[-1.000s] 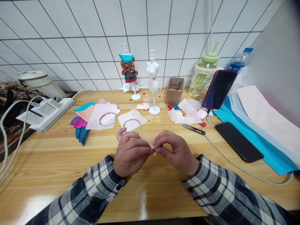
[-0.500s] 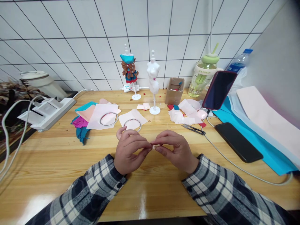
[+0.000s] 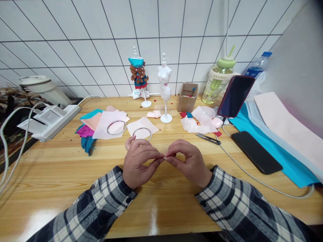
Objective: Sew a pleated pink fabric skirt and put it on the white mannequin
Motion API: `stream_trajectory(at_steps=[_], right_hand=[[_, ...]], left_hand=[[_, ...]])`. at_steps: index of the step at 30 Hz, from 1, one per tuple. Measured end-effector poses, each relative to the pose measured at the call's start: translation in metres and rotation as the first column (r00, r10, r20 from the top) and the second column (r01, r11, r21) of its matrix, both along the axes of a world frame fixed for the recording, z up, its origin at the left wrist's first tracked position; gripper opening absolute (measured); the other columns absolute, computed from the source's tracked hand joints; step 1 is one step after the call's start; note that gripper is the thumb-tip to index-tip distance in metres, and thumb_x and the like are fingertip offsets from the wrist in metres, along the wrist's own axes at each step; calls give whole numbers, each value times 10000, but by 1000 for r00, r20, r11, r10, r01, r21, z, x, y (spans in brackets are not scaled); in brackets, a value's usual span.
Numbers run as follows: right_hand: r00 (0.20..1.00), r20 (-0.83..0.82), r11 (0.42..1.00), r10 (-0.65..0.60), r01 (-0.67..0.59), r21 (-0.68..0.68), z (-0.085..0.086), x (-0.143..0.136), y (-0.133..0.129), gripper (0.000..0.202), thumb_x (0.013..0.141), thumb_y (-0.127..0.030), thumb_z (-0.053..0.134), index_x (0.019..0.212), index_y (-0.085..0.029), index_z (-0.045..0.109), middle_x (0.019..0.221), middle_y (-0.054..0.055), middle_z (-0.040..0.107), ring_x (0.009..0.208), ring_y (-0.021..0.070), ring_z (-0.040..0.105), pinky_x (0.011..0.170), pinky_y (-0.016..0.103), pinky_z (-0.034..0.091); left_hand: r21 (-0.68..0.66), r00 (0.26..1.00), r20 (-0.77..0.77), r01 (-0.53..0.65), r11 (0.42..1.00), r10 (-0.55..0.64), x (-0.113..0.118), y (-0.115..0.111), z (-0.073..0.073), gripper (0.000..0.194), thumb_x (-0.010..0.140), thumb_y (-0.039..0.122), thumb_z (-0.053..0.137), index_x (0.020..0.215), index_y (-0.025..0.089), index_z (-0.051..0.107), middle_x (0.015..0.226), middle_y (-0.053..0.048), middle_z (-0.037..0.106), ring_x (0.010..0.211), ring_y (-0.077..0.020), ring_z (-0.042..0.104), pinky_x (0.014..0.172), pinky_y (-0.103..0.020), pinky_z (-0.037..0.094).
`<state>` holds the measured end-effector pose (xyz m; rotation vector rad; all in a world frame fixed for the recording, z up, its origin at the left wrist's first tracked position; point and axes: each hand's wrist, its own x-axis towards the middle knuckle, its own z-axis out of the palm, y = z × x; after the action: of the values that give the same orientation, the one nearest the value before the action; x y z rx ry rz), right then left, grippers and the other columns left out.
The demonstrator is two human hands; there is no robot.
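My left hand (image 3: pixel 141 162) and my right hand (image 3: pixel 188 162) meet at the fingertips over the middle of the wooden table. Between the pinched thumbs and index fingers shows a tiny pale piece (image 3: pixel 165 157), mostly hidden by the fingers. Just beyond my left hand, a metal ring (image 3: pixel 150 134) lies on a pale pink sheet (image 3: pixel 131 127). A bare white mini mannequin (image 3: pixel 165 90) stands behind the hands. Left of it is a dressed mannequin (image 3: pixel 138 75) in blue, brown and red.
Black thread snips (image 3: pixel 209 138), a dark phone (image 3: pixel 256 152) and a cable lie at right, beside blue and pink sheets. A cardboard box (image 3: pixel 187 101), bottle (image 3: pixel 219 79) and propped phone (image 3: pixel 236 95) stand behind. Fabric scraps (image 3: pixel 87 131) and a power strip (image 3: pixel 54 122) are left.
The fingertips of my right hand have closed nearer to those of my left hand, so less of the pale piece shows. The view has shifted very slightly.
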<state>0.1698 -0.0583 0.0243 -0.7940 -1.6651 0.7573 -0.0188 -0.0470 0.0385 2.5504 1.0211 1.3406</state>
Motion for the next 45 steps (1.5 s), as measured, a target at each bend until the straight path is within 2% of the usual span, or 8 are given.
stream_trajectory(at_steps=[9, 17, 23, 30, 34, 38, 41, 45], right_hand=[[999, -42, 997, -32, 34, 68, -3, -3, -1, 81, 818, -157, 707, 872, -212, 735, 871, 42, 697, 832, 143, 657, 754, 273, 541], [1000, -2, 1000, -8, 8, 26, -4, -6, -3, 79, 827, -212, 707, 905, -221, 696, 853, 26, 701, 754, 136, 628, 705, 281, 535], [999, -17, 997, -41, 40, -68, -8, -6, -3, 343, 770, -278, 768, 1077, -207, 633, 926, 36, 690, 669, 115, 602, 670, 281, 529], [999, 13, 999, -29, 28, 46, -1, -5, -1, 68, 827, -237, 703, 789, -202, 659, 833, 38, 683, 824, 161, 636, 765, 311, 513], [997, 17, 996, -79, 80, -45, -4, -5, -1, 122, 817, -283, 710, 887, -205, 647, 875, 39, 690, 771, 150, 629, 737, 305, 521], [992, 56, 977, -113, 121, -175, -9, -6, 1, 245, 796, -330, 724, 984, -192, 646, 890, 43, 710, 770, 154, 634, 739, 301, 524], [992, 57, 964, -114, 125, -235, -10, -5, 3, 132, 829, -318, 674, 853, -188, 679, 825, 37, 717, 771, 156, 646, 741, 291, 521], [992, -41, 916, -117, 91, -391, -12, -4, 9, 137, 814, -310, 656, 822, -175, 680, 804, 32, 710, 743, 147, 640, 708, 277, 519]], left_hand=[[4, 1000, 16, -4, 1000, 4, 0, 0, 1, 111, 777, 144, 687, 782, 253, 671, 690, 33, 699, 754, -171, 578, 981, -460, 289], [8, 999, 40, 26, 1000, -26, 0, -1, 3, 116, 763, 129, 664, 761, 244, 645, 667, 34, 674, 731, -170, 570, 967, -454, 320], [11, 999, 34, 32, 999, -33, 0, -1, 2, 131, 750, 122, 661, 769, 252, 659, 669, 34, 666, 739, -172, 574, 986, -470, 304], [11, 998, 49, 27, 1000, -27, 0, -1, 2, 96, 771, 159, 664, 747, 252, 664, 646, 32, 669, 721, -172, 590, 982, -465, 327], [-112, 994, 111, 32, 993, -20, 1, 3, -6, 70, 785, 165, 680, 772, 234, 679, 692, 8, 686, 747, -172, 619, 955, -443, 385], [-346, 945, 324, 75, 935, 44, 3, 9, -20, 43, 791, 234, 708, 805, 198, 688, 778, -35, 700, 796, -179, 638, 794, -344, 497], [-530, 930, 337, 60, 846, 145, 2, 12, -25, 157, 770, 314, 728, 860, 188, 702, 843, -52, 717, 825, -192, 652, 784, -326, 508], [-688, 920, 354, 132, 713, 171, 3, 15, -24, 236, 749, 393, 730, 843, 178, 707, 850, -63, 723, 824, -212, 650, 776, -329, 502]])
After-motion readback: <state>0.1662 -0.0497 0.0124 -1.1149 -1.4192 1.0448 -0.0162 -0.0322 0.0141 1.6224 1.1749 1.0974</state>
